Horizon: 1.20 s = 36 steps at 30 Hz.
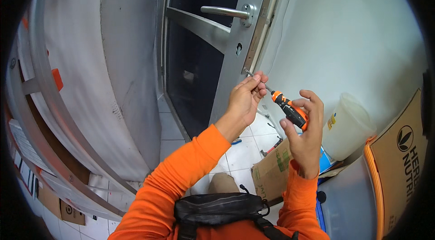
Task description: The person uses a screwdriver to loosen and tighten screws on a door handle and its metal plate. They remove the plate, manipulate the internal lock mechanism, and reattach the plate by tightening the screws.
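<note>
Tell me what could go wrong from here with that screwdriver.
1. The screwdriver's tip might slip at the lower end of the metal strip, scratching it or nicking the left hand, whose fingers pinch the shaft close by.
2. The right hand is spread loosely around the handle, so the tool could tilt.
3. Neither hand grips the door; it might shift under pressure.

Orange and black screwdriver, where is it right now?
In the head view, the screwdriver sits right of centre, tip by the lower end of the lock plate, shaft in the left grip, handle within the loose right grip.
</note>
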Each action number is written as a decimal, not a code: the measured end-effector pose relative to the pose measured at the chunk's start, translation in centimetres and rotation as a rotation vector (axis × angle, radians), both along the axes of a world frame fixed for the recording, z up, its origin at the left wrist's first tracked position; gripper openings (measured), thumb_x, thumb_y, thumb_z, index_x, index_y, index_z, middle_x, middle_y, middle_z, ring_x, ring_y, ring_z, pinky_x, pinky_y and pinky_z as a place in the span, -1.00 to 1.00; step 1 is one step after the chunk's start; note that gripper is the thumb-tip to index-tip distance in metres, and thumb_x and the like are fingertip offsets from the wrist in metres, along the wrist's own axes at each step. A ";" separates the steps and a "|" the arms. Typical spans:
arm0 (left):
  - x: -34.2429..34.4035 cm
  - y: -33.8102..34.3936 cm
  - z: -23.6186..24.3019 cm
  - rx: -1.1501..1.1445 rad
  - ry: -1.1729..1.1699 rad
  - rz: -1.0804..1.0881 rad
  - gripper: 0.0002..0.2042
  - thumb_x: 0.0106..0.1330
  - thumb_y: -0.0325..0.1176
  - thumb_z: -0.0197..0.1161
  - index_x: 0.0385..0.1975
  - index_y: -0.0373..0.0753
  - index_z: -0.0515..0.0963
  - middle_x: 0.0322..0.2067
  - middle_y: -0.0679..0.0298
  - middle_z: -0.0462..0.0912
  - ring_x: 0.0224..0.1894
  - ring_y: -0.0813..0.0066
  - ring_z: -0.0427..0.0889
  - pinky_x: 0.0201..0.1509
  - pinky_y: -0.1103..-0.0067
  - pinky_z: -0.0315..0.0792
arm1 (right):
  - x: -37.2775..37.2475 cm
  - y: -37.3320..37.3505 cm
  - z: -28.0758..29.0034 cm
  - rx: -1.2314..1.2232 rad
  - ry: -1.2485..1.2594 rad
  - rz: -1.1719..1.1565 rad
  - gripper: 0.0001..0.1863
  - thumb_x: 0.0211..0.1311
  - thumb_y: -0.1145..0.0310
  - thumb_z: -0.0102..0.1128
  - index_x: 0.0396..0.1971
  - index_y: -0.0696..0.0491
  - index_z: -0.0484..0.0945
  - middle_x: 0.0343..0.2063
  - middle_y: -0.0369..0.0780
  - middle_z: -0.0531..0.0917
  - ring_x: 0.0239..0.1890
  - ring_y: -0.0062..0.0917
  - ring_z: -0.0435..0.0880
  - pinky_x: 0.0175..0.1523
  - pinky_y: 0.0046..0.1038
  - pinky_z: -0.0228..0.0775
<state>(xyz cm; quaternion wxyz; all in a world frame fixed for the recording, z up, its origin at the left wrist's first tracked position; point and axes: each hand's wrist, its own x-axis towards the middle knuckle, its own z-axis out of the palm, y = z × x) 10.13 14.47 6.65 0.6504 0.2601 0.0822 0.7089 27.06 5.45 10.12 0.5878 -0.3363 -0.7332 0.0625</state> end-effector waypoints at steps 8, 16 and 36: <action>0.5 -1.8 -0.2 0.026 0.038 -0.102 -0.73 0.56 -0.33 0.17 0.11 -0.34 0.51 -0.16 0.27 0.67 -0.38 0.70 0.57 -0.19 0.72 0.59 | -0.8 -1.0 -0.6 -0.183 0.023 -0.168 -0.51 0.18 0.45 0.39 0.11 0.16 0.47 -0.06 -0.09 0.60 -0.11 -0.47 0.63 -0.16 -0.50 0.45; 0.9 -1.3 0.0 0.044 0.000 -0.087 -0.72 0.55 -0.32 0.19 0.10 -0.36 0.52 -0.16 0.28 0.66 -0.38 0.71 0.56 -0.20 0.73 0.57 | -0.2 0.3 -1.0 -0.141 0.069 -0.194 -0.62 0.16 0.56 0.39 0.01 0.16 0.58 -0.10 -0.06 0.65 -0.10 -0.36 0.68 -0.06 -0.39 0.53; -0.5 -0.1 0.0 0.010 0.026 0.009 -0.76 0.54 -0.35 0.19 0.07 -0.33 0.53 -0.15 0.25 0.66 -0.36 0.73 0.57 -0.25 0.75 0.57 | -0.9 -0.5 -0.3 0.023 -0.086 -0.256 -0.63 0.28 0.48 0.33 0.08 0.13 0.56 -0.25 -0.06 0.68 -0.20 -0.37 0.72 -0.22 -0.38 0.58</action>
